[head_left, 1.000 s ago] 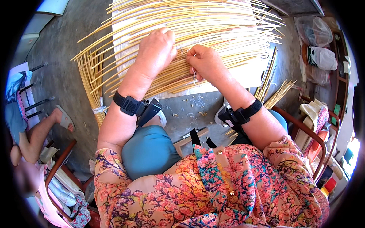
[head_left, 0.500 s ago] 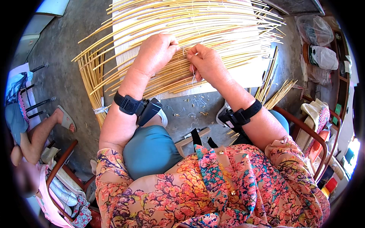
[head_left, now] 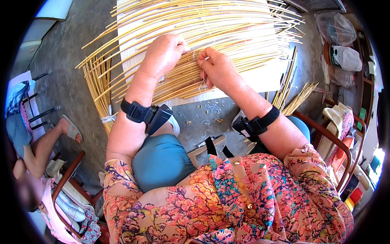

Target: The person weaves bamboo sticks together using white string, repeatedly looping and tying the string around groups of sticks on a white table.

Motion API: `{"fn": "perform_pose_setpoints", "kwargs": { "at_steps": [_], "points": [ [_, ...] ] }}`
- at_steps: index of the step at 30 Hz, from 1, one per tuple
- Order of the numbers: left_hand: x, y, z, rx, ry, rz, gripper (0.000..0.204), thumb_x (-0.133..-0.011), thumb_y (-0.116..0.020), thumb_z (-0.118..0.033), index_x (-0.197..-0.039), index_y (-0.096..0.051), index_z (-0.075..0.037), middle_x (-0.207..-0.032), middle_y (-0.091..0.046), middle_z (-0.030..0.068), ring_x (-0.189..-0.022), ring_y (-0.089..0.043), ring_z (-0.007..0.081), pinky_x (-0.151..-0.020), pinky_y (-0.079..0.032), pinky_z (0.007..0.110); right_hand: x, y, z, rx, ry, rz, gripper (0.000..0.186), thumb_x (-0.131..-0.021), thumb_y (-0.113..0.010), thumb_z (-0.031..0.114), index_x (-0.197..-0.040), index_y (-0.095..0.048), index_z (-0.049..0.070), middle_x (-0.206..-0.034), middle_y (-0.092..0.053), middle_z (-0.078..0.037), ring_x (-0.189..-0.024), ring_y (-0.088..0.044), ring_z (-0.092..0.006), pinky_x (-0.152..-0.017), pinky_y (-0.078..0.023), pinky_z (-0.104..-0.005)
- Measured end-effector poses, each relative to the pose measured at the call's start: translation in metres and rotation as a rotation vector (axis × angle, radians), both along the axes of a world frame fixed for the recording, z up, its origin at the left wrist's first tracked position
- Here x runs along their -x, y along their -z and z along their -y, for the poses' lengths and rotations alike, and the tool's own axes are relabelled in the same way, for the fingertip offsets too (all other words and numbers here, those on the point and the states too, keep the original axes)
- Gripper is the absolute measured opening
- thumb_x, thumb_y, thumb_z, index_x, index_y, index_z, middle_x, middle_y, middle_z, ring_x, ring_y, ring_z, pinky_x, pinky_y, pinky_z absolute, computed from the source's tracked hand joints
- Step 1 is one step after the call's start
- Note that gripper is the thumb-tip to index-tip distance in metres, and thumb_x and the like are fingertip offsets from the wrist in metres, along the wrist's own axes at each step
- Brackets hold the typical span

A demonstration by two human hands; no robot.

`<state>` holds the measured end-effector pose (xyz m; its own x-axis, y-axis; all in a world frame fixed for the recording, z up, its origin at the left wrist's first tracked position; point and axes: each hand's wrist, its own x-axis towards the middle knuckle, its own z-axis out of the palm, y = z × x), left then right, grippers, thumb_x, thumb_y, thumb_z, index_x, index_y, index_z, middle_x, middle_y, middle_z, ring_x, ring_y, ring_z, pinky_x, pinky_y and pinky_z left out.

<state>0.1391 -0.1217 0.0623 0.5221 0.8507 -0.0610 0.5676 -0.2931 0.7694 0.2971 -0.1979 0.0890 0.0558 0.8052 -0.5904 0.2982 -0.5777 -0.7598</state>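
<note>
Thin yellow reed stalks (head_left: 170, 83) lie side by side across a white board (head_left: 260, 77), tied together by white string that crosses them in rows. Above the near stalks, my right hand (head_left: 219, 68) is closed in a pinch on white string (head_left: 202, 84), whose loose end dangles below the fingers. My left hand (head_left: 164, 53) is just to the left, fingers pressed together over the stalks. Its fingertips face the right hand, with a small gap between them; whatever they pinch is too small to make out.
A tied reed bundle (head_left: 94, 87) leans at the left, and more loose reeds (head_left: 300, 99) lie at the right. Scraps of string and cut ends litter the floor (head_left: 189, 112). Chair arms (head_left: 331, 138) flank me. Another person's leg (head_left: 48, 136) shows at the far left.
Both hands have shifted slightly left, the left one also a little upward, away from the string at the right fingertips. My right hand keeps its pinch.
</note>
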Motion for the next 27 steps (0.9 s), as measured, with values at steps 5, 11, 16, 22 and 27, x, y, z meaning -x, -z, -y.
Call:
{"fn": "perform_pose_setpoints", "kwargs": {
  "at_steps": [5, 11, 16, 22, 27],
  "points": [
    [-0.0003, -0.0043, -0.0002, 0.056, -0.002, -0.023, 0.018, -0.079, -0.064, -0.02, -0.079, -0.068, -0.003, -0.077, -0.064, 0.0169, -0.072, -0.061, 0.0335, -0.067, -0.048, 0.04, -0.0011, 0.0015, 0.0002, -0.007, -0.011, -0.004, 0.01, -0.091, -0.052, 0.013, -0.093, -0.054, 0.003, -0.058, -0.056, -0.006, -0.04, -0.051, -0.0113, -0.038, -0.042, -0.0252],
    [-0.0005, -0.0044, -0.0002, 0.048, -0.012, 0.001, 0.018, -0.079, -0.064, -0.019, -0.078, -0.068, -0.002, -0.075, -0.064, 0.0178, -0.07, -0.061, 0.033, -0.066, -0.048, 0.039, 0.0002, 0.0003, 0.0002, -0.002, 0.008, 0.0, 0.01, -0.09, -0.052, 0.011, -0.094, -0.056, 0.002, -0.058, -0.057, -0.008, -0.04, -0.053, -0.0142, -0.038, -0.044, -0.0284],
    [-0.0005, -0.0033, -0.0003, 0.057, -0.017, 0.001, 0.018, -0.078, -0.064, -0.019, -0.076, -0.067, -0.001, -0.074, -0.064, 0.018, -0.068, -0.061, 0.0328, -0.065, -0.047, 0.039, -0.0004, 0.0016, -0.0002, -0.002, 0.013, -0.017, 0.01, -0.09, -0.052, 0.01, -0.094, -0.056, 0.002, -0.058, -0.057, -0.008, -0.04, -0.052, -0.0139, -0.037, -0.044, -0.0283],
    [-0.0009, -0.0038, 0.0001, 0.051, -0.017, -0.007, 0.018, -0.078, -0.065, -0.019, -0.076, -0.068, -0.002, -0.073, -0.064, 0.0177, -0.068, -0.061, 0.0319, -0.064, -0.047, 0.038, -0.0006, 0.0037, 0.0016, -0.007, 0.023, -0.024, 0.01, -0.09, -0.053, 0.011, -0.093, -0.056, 0.002, -0.058, -0.057, -0.007, -0.04, -0.053, -0.0136, -0.037, -0.044, -0.0282],
    [-0.0018, -0.0039, -0.0004, 0.037, -0.001, -0.015, 0.016, -0.076, -0.066, -0.018, -0.076, -0.069, -0.002, -0.074, -0.064, 0.0163, -0.069, -0.061, 0.0314, -0.066, -0.048, 0.039, 0.0016, 0.0036, 0.0032, -0.042, 0.056, 0.002, 0.01, -0.089, -0.055, 0.012, -0.092, -0.057, 0.002, -0.057, -0.057, -0.008, -0.041, -0.054, -0.0139, -0.038, -0.044, -0.0281]
  ]
}}
